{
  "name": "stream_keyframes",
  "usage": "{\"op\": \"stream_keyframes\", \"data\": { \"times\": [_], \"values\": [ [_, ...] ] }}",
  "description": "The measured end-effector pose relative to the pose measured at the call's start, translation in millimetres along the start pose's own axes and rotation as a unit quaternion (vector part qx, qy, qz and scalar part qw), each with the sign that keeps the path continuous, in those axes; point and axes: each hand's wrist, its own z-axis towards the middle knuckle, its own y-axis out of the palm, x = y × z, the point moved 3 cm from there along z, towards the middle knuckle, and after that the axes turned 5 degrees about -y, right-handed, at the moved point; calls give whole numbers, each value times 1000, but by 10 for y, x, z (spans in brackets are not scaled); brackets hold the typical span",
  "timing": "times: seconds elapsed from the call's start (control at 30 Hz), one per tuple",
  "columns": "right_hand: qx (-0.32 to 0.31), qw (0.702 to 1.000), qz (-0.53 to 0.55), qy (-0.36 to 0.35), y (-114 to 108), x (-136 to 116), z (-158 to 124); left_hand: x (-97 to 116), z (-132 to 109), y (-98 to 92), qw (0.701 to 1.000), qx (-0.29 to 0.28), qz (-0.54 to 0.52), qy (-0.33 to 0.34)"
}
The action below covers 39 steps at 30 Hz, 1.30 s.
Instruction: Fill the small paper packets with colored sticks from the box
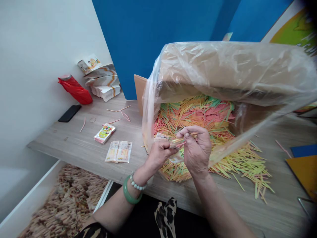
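While your right hand (196,147) pinches a small bunch of sticks (194,134), thumb closed on fingers, your left (162,152) pinches what looks like a clear packet (173,144) just beside it. Sticks lie between both hands, long axis roughly crosswise, left ends at the packet; can't tell if inside.

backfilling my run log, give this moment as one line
left hand: small packet | right hand: thin sticks | nearby: plastic-lined carton
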Motion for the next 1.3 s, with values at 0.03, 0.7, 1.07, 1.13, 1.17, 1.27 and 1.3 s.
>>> {"op": "stream_keyframes", "data": {
  "times": [0.03, 0.7, 1.07, 1.13, 1.17, 1.27, 1.3],
  "values": [
    [-3, 1000, -2, 3, -15, 9, -4, 4, -15, 14, 999, -16, -32, -20],
    [-49, 991, -110, -59, 0, -90, -117, 40, -78, -13, 984, -53, -105, -131],
    [-151, 984, -59, 78, -64, 65, -24, -17, -45, -29, 987, -62, -97, -111],
    [-153, 983, -56, 89, -64, 76, -3, -5, -23, -58, 994, -70, -65, -55],
    [-154, 982, -51, 96, -63, 81, 10, -1, -13, -71, 996, -77, -46, -26],
    [-147, 981, -43, 118, -76, 103, 50, -15, 11, -86, 994, -100, -17, 30],
    [-141, 981, -41, 128, -85, 114, 60, -30, 17, -84, 994, -103, -22, 34]
  ]
}}
